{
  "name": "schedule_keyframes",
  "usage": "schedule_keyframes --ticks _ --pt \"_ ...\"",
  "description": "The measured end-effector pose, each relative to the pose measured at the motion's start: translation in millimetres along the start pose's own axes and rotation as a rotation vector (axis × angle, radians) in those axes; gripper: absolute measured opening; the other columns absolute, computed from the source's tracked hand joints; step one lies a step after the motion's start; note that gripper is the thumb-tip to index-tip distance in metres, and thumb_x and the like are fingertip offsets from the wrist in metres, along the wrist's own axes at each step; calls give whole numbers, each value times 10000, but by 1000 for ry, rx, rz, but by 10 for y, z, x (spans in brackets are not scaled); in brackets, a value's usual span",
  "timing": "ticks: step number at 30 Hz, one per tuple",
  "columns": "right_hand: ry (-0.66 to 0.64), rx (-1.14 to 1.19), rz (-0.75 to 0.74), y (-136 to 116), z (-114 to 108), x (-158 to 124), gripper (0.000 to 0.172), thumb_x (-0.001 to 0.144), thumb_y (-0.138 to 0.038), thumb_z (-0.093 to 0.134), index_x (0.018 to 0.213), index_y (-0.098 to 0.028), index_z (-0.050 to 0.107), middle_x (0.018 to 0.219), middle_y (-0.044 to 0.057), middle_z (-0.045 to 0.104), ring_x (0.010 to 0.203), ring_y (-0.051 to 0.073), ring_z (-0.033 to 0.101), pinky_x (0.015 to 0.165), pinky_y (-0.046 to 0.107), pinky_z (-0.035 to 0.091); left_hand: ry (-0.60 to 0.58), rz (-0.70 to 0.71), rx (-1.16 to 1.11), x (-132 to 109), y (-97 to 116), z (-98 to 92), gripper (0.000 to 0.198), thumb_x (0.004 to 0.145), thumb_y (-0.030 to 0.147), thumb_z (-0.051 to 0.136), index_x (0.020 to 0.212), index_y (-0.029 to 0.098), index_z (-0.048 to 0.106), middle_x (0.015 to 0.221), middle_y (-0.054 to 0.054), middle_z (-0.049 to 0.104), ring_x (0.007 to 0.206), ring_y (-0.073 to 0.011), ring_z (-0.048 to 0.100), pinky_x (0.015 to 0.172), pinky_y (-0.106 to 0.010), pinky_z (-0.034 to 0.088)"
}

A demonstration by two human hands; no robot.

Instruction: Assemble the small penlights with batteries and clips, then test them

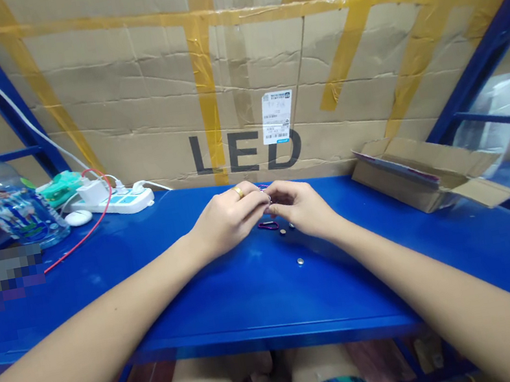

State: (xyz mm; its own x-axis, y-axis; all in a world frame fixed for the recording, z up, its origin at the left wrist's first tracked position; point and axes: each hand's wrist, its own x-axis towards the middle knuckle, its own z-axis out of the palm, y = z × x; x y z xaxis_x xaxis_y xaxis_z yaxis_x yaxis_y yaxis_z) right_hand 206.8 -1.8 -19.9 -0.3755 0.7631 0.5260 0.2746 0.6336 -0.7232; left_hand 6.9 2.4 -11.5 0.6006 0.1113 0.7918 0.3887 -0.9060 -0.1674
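Observation:
My left hand (232, 216), with a gold ring on one finger, is closed in a pinch over the far middle of the blue table (235, 300). My right hand (302, 209) meets it there, thumb and fingers also pinched together. Between the fingertips a small shiny curved piece (267, 198) shows in part; its kind cannot be made out. Just below the hands lies a purple carabiner (268, 225). Beside it rest small round metal discs like button cells: one (283, 232) close by, another partly behind my right hand, and a third (300, 262) nearer to me.
An open cardboard box (396, 182) stands at the right. On the left are a bottle with a blue cap (10, 201), a white power strip (123, 201), a red cable (94, 231) and a white rounded object (79, 218). A large cardboard wall marked LED (154, 123) closes off the back.

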Motion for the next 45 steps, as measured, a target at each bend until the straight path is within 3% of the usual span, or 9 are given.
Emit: schedule_keyframes --ticks 4,12,21,25,30,32,34,36,45 --pt "-43 83 23 -28 35 -10 137 783 -170 624 915 -190 656 901 23 707 838 185 658 792 331 527 -30 -77 2 14 1 -13 108 958 198 520 961 166 623 917 -77 667 844 -169 655 748 -283 539" --pt "-22 -59 11 12 22 -15 82 800 -189 623 871 -186 664 869 27 700 802 185 632 788 339 510 -124 -121 -47 16 -9 -34 112 943 184 517 937 165 627 937 -80 636 865 -177 620 761 -299 523" --pt "-27 51 18 -77 29 -18 115 785 -267 697 845 -176 661 865 33 691 798 178 634 751 320 517 -62 -273 -183 37 29 -42 120 868 208 626 966 180 562 921 -48 627 824 -164 600 753 -302 513" --pt "-12 47 41 -81 43 -9 159 761 -301 730 847 -176 685 860 41 710 799 190 642 729 322 520 -56 -256 -195 46 22 -40 84 853 201 650 919 184 599 940 -53 628 908 -180 603 819 -327 507" --pt "-13 -214 33 -114 -84 19 161 765 -186 696 926 -177 705 949 59 738 827 190 651 753 324 502 -2 -363 -181 52 6 -57 79 825 162 623 901 181 616 924 -40 682 905 -182 624 836 -338 508" --pt "-83 -390 71 -151 -190 22 66 765 -152 685 825 -176 699 822 41 726 746 177 633 678 297 473 1 -443 -217 45 -8 -57 118 804 146 608 918 179 611 910 -28 697 867 -170 644 804 -317 520" --pt "-311 -471 161 -175 -279 11 64 764 -131 683 750 -187 708 716 18 711 653 162 614 595 272 438 -24 -492 -276 29 -27 -47 128 801 148 595 925 175 604 896 -22 700 824 -158 661 770 -298 532" --pt "-438 -533 201 -167 -319 -8 80 742 -126 714 742 -203 734 692 13 710 610 159 605 542 261 410 -73 -507 -328 10 -45 -31 114 814 166 589 926 174 601 885 -20 701 792 -152 668 750 -292 539" --pt "-435 -543 120 -104 -228 -35 166 737 -52 661 726 -201 733 702 19 720 623 160 624 557 254 418 -259 -414 -342 -31 -50 -6 111 862 208 572 958 187 623 918 -17 698 802 -154 661 747 -293 528"
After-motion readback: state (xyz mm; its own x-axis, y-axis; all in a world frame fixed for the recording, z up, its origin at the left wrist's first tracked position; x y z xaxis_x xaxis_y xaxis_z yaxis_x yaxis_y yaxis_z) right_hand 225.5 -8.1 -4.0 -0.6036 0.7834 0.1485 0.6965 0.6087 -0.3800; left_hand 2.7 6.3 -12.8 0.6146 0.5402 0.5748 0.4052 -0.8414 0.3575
